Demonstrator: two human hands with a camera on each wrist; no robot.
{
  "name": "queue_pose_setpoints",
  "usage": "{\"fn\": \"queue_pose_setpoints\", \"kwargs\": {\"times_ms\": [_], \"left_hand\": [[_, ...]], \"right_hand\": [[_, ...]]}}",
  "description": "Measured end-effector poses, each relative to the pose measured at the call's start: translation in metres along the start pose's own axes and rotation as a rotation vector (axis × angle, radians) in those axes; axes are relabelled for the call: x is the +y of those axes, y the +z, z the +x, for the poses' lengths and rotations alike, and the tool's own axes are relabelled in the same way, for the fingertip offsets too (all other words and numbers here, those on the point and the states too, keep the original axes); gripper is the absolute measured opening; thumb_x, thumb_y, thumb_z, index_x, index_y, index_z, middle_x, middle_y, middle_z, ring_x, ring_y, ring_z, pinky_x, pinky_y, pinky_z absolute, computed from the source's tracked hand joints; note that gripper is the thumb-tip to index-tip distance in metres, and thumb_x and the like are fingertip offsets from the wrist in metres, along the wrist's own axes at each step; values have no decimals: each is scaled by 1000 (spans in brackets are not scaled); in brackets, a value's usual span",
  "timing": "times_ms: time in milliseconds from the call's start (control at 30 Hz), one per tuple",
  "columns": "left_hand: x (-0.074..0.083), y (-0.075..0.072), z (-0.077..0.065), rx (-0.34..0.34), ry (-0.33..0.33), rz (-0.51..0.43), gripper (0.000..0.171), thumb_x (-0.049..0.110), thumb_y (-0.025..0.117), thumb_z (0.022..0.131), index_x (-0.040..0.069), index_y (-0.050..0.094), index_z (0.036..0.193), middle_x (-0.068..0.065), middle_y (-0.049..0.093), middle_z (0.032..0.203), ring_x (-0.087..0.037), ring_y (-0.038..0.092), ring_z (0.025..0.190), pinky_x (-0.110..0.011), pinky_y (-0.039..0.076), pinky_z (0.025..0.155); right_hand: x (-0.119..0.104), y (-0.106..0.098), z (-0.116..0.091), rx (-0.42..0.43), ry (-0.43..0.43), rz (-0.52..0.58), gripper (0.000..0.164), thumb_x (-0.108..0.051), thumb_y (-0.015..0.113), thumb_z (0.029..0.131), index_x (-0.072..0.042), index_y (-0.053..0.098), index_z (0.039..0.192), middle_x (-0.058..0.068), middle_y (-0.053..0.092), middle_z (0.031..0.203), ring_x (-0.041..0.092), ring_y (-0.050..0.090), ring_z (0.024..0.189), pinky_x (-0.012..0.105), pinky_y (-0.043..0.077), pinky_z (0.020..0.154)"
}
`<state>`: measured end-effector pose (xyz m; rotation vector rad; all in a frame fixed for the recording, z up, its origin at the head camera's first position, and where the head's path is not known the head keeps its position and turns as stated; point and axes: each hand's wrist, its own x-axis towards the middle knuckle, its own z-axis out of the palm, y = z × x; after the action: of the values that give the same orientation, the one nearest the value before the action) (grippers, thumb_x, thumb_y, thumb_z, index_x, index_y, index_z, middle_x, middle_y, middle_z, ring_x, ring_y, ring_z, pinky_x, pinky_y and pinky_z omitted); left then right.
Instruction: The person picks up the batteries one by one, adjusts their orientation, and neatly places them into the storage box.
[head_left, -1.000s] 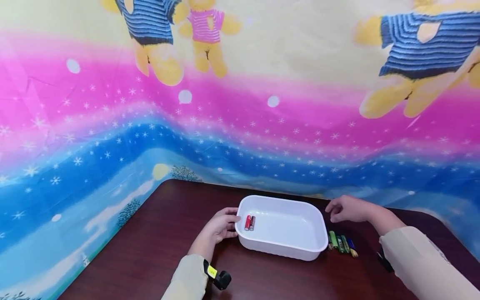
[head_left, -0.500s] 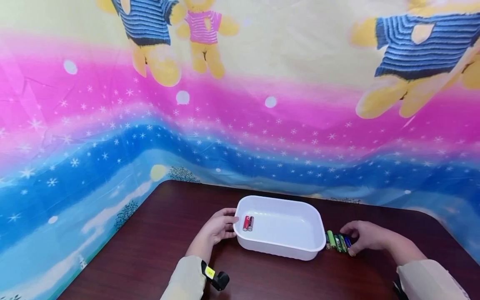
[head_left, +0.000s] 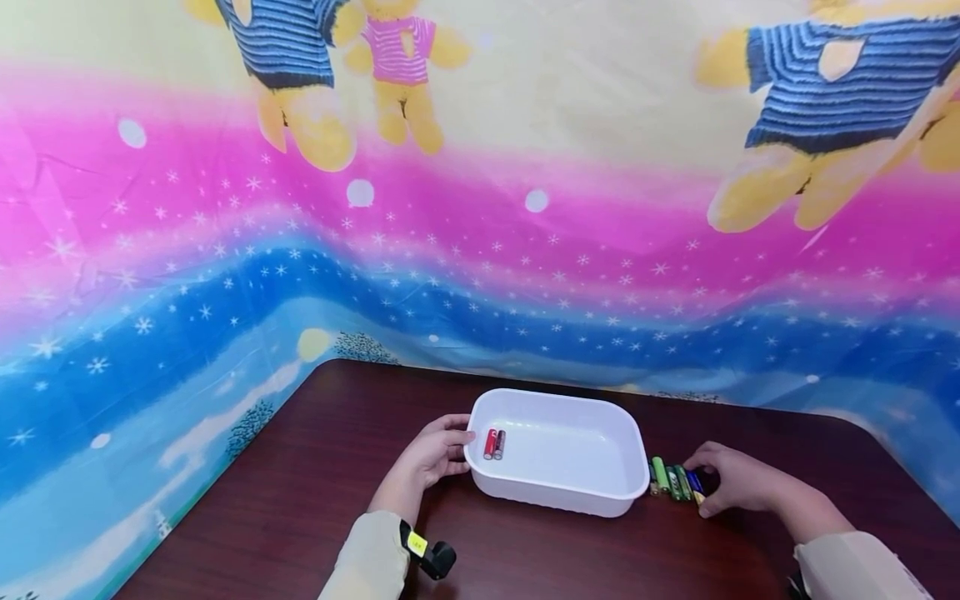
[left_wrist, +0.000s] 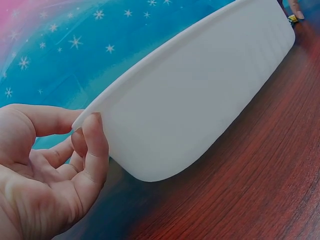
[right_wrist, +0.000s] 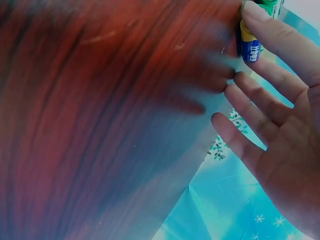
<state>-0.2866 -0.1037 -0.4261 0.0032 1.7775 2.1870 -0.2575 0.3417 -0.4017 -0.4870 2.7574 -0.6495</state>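
The blue-and-yellow battery (head_left: pixel 697 483) lies on the desk (head_left: pixel 570 554) between the thumb and index finger of the right hand (head_left: pixel 738 482), one at each end in a narrow pinch, the other fingers spread. It is small and cylindrical, blue toward the desk's far edge and yellow toward the near edge, with white lettering on the blue. Beside it, a row of mostly green batteries (head_left: pixel 672 482) reaches toward the white tub (head_left: pixel 551 497). The left hand (head_left: pixel 438 450) pinches the tub's rim toward the desk's left edge.
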Motion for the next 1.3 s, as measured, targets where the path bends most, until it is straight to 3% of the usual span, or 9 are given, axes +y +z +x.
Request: {"fn": "queue_pose_setpoints", "kwargs": {"times_ms": [233, 433, 567, 767, 1000, 1300], "left_hand": [[-1, -1, -1, 3, -4, -3, 47, 4, 55, 90, -1, 38, 133, -22, 55, 111, -15, 57, 71, -25, 51, 55], [0, -1, -2, -9, 8, -2, 48, 5, 55, 89, -2, 37, 133, -20, 57, 108, -14, 57, 70, -25, 51, 55], [0, -2, -2, -16, 13, -3, 48, 5, 55, 90, -2, 37, 134, -20, 57, 108, -14, 57, 70, -25, 51, 55], [-1, -2, -1, -14, 10, -8, 47, 4, 55, 89, -2, 38, 133, -20, 58, 106, -14, 57, 70, -25, 51, 55], [0, -2, 0, -12, 4, -4, 48, 4, 56, 88, -3, 38, 132, -22, 57, 108, -16, 58, 72, -25, 51, 55], [2, -1, -2, -15, 10, 1, 47, 4, 54, 90, -2, 38, 133, -20, 58, 105, -14, 57, 70, -25, 51, 54]], "right_hand": [[-1, -2, 1, 2, 7, -9, 54, -22, 85, 60, 1, 62, 104, 15, 51, 109, 37, 52, 98, 46, 48, 78], [-1, -10, 1, 53, -14, 4, 55, -18, 84, 62, 4, 61, 107, 11, 55, 100, 30, 55, 90, 35, 48, 68], [-4, -16, 3, 109, -4, 137, 61, -9, 81, 65, 11, 54, 116, 15, 59, 96, 31, 57, 88, 33, 51, 64], [-11, -20, 7, 126, -46, 338, 63, 4, 71, 69, 14, 44, 125, 28, 57, 108, 36, 55, 97, 34, 53, 69], [-22, -24, 16, 128, -53, 576, 74, -5, 72, 76, 11, 33, 136, 32, 46, 125, 38, 48, 111, 37, 49, 83], [-39, -29, 27, 147, -62, 724, 76, -7, 68, 82, 9, 24, 141, 26, 47, 128, 22, 53, 110, 34, 48, 87]]}}
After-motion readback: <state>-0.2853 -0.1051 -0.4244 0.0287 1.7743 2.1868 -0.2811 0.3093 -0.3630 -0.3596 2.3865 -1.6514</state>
